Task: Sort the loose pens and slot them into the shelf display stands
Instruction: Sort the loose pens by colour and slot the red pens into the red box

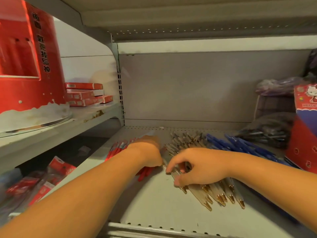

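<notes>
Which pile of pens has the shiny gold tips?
The clear pens in the middle, under the right hand: see-through barrels with gold points. The red pens lie left of them, the blue pens right.

Tall red cardboard display stand (25, 66), left shelf: vertical column of black Chinese characters, blurred, roughly 就把我写掉, closing with an exclamation mark; red and blue carton (307, 103), right: white cartoon cat, caption beneath illegible; flat red boxes (84, 95): white labels unreadable.

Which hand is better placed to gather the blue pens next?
Probably right. The right hand grips the clear gold-tipped pens lying directly beside the blue pens; the left hand is on the red pens, farther away.
</notes>
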`<state>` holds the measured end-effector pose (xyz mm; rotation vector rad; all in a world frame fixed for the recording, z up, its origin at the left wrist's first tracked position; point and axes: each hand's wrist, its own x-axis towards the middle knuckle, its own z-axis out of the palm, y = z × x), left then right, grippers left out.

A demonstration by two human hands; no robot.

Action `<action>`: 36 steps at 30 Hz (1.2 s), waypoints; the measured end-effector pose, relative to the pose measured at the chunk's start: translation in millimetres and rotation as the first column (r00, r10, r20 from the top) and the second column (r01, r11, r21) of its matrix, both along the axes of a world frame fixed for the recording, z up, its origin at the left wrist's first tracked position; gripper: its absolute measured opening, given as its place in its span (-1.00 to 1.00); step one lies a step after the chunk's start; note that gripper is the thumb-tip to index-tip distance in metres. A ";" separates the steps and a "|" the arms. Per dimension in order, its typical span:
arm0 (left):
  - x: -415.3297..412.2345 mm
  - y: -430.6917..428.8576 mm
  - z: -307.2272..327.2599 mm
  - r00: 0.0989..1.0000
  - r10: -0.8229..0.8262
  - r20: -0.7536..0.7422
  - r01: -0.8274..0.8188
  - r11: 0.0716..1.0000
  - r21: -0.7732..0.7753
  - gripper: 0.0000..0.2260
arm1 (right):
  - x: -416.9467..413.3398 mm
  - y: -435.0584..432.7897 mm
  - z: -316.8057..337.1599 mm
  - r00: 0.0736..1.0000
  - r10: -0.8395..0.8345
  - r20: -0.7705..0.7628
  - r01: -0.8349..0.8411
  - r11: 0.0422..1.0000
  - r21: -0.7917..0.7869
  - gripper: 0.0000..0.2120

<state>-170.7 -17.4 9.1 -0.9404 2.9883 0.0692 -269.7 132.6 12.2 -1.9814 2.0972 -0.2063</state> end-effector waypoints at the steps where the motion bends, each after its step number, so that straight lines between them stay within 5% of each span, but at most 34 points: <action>1: -0.8 -2.0 -0.8 1.000 0.010 -0.023 -0.011 1.000 -0.005 -0.80 | -0.1 0.8 2.3 1.000 0.025 -0.012 -0.024 0.998 0.056 -0.55; 5: -0.3 -3.7 -3.6 0.998 0.048 -0.035 -0.048 0.999 0.008 -0.77 | 0.6 0.9 2.9 0.991 0.065 -0.119 -0.049 0.990 0.133 -0.40; 9: -1.4 0.0 -2.7 0.999 0.036 0.010 -0.035 0.998 -0.057 -0.91 | 6.7 -1.8 -1.7 0.985 0.026 -0.171 -0.024 1.000 0.015 -0.55; 18: -3.7 6.6 3.6 0.996 -0.003 0.085 0.012 0.994 -0.108 -0.78 | 19.9 -15.5 -4.8 0.974 -0.188 -0.126 0.189 0.982 -0.008 -0.82; 23: 4.2 13.0 5.8 0.985 0.055 0.164 -0.071 0.993 0.093 -0.75 | 28.0 -26.7 -2.5 0.969 -0.191 -0.154 0.199 0.979 0.035 -0.91; 27: 13.8 6.9 19.9 0.968 0.123 0.221 -0.179 0.950 0.255 -0.60 | 23.1 -20.7 14.3 0.979 -0.165 -0.116 0.189 0.955 0.230 -0.61; 30: 18.8 -4.9 20.3 0.985 0.145 0.099 -0.166 0.948 0.271 -0.79 | 16.9 -14.6 22.9 0.980 -0.129 -0.151 0.175 0.919 0.353 -0.35; 36: 21.8 -5.9 11.3 0.990 0.093 0.110 -0.111 0.978 0.179 -0.79 | 15.6 -25.3 17.0 0.986 -0.113 -0.123 0.139 0.962 0.235 -0.41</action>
